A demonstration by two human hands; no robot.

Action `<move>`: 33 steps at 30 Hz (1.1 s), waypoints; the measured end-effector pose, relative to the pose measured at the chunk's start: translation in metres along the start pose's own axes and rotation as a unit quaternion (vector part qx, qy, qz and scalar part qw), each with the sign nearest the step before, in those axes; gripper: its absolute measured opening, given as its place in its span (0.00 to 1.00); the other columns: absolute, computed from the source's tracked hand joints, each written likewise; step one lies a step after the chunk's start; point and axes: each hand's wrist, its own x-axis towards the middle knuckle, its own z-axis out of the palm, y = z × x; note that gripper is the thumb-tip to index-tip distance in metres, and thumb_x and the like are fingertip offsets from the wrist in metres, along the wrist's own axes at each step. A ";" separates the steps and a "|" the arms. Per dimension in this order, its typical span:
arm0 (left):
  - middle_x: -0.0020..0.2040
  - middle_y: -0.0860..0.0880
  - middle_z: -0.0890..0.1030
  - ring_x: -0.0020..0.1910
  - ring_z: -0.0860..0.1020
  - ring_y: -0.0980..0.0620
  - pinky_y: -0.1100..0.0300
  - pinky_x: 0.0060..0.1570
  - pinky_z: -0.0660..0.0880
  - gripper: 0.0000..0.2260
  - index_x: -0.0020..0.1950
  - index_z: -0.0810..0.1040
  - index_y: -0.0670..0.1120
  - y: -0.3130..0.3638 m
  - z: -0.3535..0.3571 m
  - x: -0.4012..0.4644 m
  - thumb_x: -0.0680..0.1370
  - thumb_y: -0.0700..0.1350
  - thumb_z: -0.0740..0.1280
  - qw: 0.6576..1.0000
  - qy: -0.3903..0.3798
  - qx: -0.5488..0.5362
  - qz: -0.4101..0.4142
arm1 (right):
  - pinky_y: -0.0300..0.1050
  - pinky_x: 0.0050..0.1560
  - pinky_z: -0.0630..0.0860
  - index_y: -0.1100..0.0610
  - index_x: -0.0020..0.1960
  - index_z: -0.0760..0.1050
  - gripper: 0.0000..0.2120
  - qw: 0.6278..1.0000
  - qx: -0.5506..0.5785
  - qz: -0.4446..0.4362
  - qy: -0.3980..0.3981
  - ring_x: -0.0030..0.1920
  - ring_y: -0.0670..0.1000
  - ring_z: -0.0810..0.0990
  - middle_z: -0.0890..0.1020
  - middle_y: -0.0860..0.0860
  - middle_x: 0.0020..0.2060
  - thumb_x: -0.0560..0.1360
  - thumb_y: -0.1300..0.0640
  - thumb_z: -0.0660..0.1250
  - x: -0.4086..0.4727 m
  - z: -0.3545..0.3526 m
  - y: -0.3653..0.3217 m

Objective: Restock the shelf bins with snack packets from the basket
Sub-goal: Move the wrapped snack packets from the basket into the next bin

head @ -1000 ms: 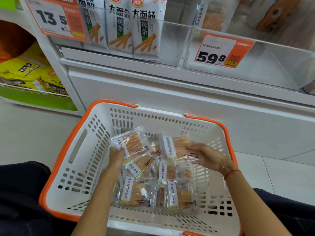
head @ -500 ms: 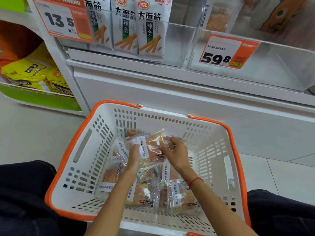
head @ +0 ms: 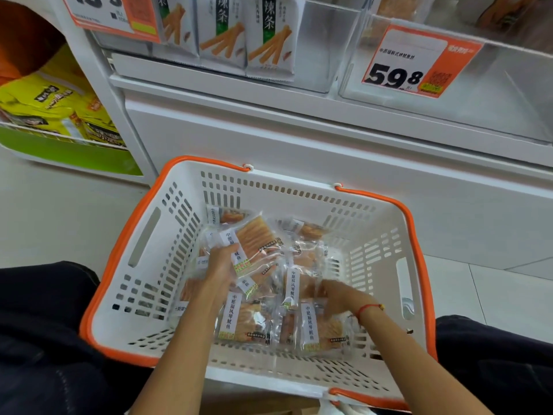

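Left hand (head: 221,266) has its grip closed on a clear snack packet (head: 254,244), thumb across the white label strip, holding it tilted above the pile near the middle of the basket (head: 143,265). Right hand (head: 339,296) reaches down into the pile toward the basket's right side; it is motion-blurred, so whether its grip is spread or pinching a packet cannot be told. A red cord bracelet (head: 369,308) sits on the right wrist. Remaining packets (head: 248,322) lie overlapping on the basket floor, most toward the centre and near edge, each with orange contents and a white vertical label. The basket is white with orange rim and handles and stands on the floor against the base of the shelf unit (head: 299,139). On the shelf above its right corner, a clear bin (head: 493,94) carries an orange price tag (head: 419,61) reading 59.8. The neighbouring bin to the left holds white stick-snack bags (head: 245,34). Yellow bags (head: 51,100) sit in a green-fronted tray at far left.
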 end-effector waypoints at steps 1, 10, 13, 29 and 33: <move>0.52 0.39 0.78 0.50 0.79 0.39 0.34 0.54 0.73 0.06 0.55 0.73 0.40 0.001 -0.001 -0.003 0.79 0.39 0.61 1.000 -0.012 0.010 -0.003 | 0.48 0.64 0.72 0.58 0.65 0.67 0.28 0.999 -0.039 0.009 -0.003 0.61 0.55 0.73 0.72 0.53 0.62 0.68 0.59 0.73 0.000 0.011 0.003; 0.67 0.39 0.71 0.61 0.74 0.37 0.36 0.53 0.75 0.19 0.70 0.64 0.42 0.006 -0.005 0.006 0.80 0.42 0.60 0.998 0.007 0.046 0.052 | 0.40 0.47 0.71 0.58 0.52 0.82 0.15 0.993 0.003 -0.083 -0.081 0.42 0.50 0.73 0.80 0.52 0.42 0.72 0.49 0.71 -0.018 -0.026 0.007; 0.76 0.43 0.57 0.72 0.62 0.40 0.51 0.54 0.77 0.26 0.77 0.51 0.46 0.009 -0.003 -0.008 0.82 0.44 0.58 0.984 0.021 0.147 0.096 | 0.41 0.53 0.72 0.54 0.50 0.83 0.12 0.979 0.083 -0.170 -0.080 0.41 0.49 0.75 0.82 0.54 0.40 0.72 0.48 0.70 -0.038 -0.069 -0.008; 0.74 0.48 0.65 0.71 0.67 0.44 0.35 0.68 0.61 0.23 0.74 0.60 0.55 -0.010 0.017 -0.033 0.79 0.48 0.60 0.969 -0.165 0.181 0.023 | 0.50 0.65 0.70 0.56 0.74 0.57 0.48 0.894 0.325 -0.040 0.306 0.67 0.57 0.69 0.67 0.56 0.68 0.62 0.46 0.79 -0.028 -0.065 -0.061; 0.76 0.48 0.61 0.72 0.64 0.42 0.36 0.69 0.59 0.22 0.73 0.61 0.57 -0.007 0.027 -0.034 0.79 0.47 0.57 0.974 -0.137 0.181 0.026 | 0.53 0.62 0.74 0.65 0.73 0.54 0.52 0.854 0.492 0.060 0.161 0.63 0.57 0.73 0.71 0.60 0.67 0.63 0.40 0.76 -0.027 -0.061 -0.059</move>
